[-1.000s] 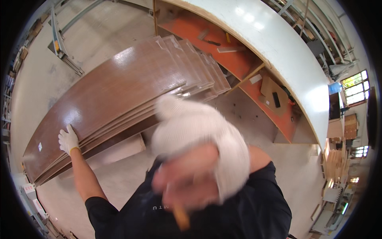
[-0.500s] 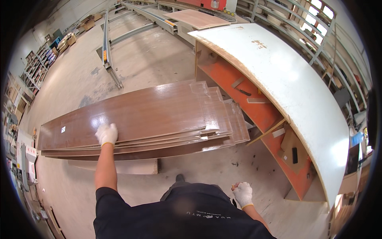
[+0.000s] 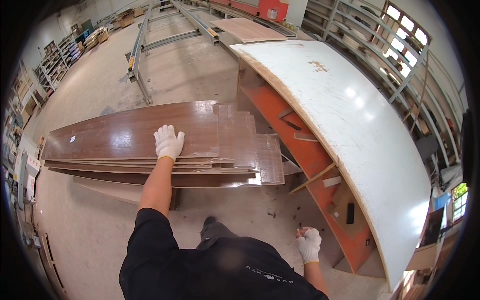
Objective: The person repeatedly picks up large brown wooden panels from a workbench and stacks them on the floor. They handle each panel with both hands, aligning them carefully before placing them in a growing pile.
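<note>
While the left hand [image 3: 168, 142] lies flat with its gloved fingers spread on the top board of a stack of long brown boards [image 3: 135, 137], the right hand [image 3: 309, 245] hangs low beside the person's body, curled loosely in its white glove and holding nothing that can be made out. That stack runs left to right across the middle of the view and rests on a low support [image 3: 125, 192] above the concrete floor [image 3: 100, 235]; its boards are staggered, so that their right ends step outward one past another. Just beyond those ends stands a large worktop [image 3: 350, 130] with a white, worn surface, which curves away toward the lower right. Under it an orange frame [image 3: 305, 150] shows, with loose wood offcuts and a dark tool lying on its sloping face, and this frame sits close against the right ends of the boards. Behind the stack, metal rails [image 3: 137, 55] run away across the floor. Another pale brown panel [image 3: 248, 30] lies flat beyond the worktop's far end. Shelving [image 3: 55, 60] lines the far left wall, and tall racks [image 3: 400, 45] stand along the right side near the windows.
</note>
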### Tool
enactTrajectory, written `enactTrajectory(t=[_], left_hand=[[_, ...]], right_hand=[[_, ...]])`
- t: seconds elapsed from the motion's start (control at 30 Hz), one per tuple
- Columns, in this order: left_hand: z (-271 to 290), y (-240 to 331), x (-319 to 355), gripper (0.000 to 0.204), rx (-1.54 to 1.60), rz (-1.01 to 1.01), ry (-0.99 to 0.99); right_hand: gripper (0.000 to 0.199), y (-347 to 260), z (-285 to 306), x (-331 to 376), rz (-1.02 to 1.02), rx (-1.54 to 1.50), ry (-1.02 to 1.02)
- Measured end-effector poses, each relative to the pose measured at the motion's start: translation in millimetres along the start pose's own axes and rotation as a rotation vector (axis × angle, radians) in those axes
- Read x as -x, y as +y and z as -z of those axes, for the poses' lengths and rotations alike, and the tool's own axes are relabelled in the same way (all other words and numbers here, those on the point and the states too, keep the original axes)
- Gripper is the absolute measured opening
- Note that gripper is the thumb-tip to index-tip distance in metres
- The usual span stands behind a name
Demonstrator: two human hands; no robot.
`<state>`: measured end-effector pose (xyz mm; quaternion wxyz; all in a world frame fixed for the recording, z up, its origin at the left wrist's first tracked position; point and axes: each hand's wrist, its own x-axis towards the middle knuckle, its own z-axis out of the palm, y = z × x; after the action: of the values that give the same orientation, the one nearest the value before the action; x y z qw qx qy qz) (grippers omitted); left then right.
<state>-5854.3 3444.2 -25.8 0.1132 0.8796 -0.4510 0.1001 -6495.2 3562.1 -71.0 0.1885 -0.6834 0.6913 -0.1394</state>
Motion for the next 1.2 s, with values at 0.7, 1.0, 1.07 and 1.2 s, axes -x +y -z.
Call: enactTrajectory(t=[0.7,1.0,1.07,1.2], left_hand=[[-3,1,11,0.050,0.016,0.070,0.123],[2,5,12,0.055,0.038,0.121,0.090],[2,8,12,0.053,-0.006,0.160,0.086],[-6,23,9,0.046,-0.046,0.257,0.091]], right_hand=[[0.016,-15,31,-144,0.477,-0.092,0.052],[0.017,-78,64,-261,0.841,-0.188,0.002],[0.016,-98,73,-271,0.907,-0.204,-0.006],[0.020,-133,91,-286,1.003,-0.215,0.005]])
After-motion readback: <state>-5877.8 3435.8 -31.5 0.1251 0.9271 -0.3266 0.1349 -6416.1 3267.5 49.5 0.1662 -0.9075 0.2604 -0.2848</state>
